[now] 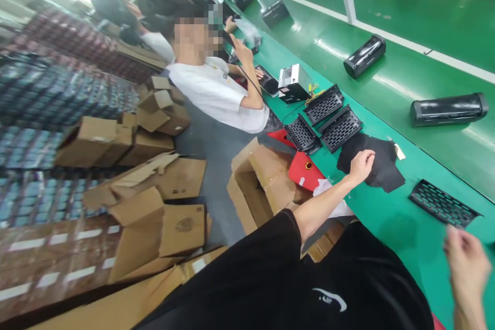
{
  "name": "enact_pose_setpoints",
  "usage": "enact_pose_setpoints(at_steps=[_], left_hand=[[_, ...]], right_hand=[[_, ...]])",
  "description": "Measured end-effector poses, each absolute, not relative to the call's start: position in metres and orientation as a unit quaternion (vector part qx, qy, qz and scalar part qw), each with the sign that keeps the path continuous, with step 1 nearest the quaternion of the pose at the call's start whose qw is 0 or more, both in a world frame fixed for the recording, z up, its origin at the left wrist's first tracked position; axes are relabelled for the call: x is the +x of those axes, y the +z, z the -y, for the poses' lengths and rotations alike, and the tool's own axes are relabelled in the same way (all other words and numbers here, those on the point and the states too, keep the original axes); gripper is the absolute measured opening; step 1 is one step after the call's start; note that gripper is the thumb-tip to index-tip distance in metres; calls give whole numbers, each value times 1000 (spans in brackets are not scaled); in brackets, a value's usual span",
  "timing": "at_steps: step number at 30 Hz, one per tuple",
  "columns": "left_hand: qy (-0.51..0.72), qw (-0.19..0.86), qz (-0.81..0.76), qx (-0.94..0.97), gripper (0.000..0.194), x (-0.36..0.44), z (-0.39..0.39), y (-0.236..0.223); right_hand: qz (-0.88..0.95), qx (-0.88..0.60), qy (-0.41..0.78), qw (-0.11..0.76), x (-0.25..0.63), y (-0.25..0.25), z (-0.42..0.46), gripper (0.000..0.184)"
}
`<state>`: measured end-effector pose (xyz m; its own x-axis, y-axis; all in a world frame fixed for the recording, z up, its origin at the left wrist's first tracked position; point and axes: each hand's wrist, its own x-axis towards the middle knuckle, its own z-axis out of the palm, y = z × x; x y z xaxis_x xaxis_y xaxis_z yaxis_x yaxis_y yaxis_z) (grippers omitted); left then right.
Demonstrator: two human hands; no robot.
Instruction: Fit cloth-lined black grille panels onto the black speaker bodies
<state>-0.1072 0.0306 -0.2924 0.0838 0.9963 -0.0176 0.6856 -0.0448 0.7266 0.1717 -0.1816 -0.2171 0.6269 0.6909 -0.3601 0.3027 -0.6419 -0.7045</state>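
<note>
My left hand (362,166) is over a loose pile of thin black sheets (381,162) on the green bench. Its thumb and fingers are pressed together; whatever they pinch, if anything, is too small to make out. My right hand (467,263) is at the lower right, curled and blurred by motion, so I cannot tell what is in it. Just beyond its fingertips lies a black perforated grille panel (444,203). Several similar grille panels, one of them a black slotted panel (340,128), are grouped on the bench past my left hand.
A white-and-black box device (294,83) stands farther along the bench. Beside it a co-worker in a white shirt (220,90) handles a black part. Black cylindrical speaker-like units (448,109) rest on the green conveyor (402,69). Open cardboard boxes (263,191) stand below and left.
</note>
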Motion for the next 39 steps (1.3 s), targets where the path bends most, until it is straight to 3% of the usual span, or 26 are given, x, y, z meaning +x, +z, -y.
enact_pose_setpoints(at_steps=[2,6,12,19,23,29,39], left_hand=[[253,286,-634,672,22,-122,-25,-294],[236,277,-626,690,17,-128,-16,-293],[166,239,-590,754,58,-122,-18,-296],[163,227,-551,787,66,-117,-23,-313],[159,228,-542,793,75,-119,-25,-319],[159,232,-540,793,63,-120,-27,-322],[149,241,-556,782,48,-121,-32,-317]], right_hand=[[397,-795,403,220,114,-230,124,61],[452,-799,361,166,53,-257,42,46],[515,-790,324,76,70,-276,29,41],[562,-768,306,29,63,-279,20,42],[569,-759,316,20,78,-278,17,43],[560,-750,350,29,107,-274,20,42],[424,-779,439,143,155,-251,45,55]])
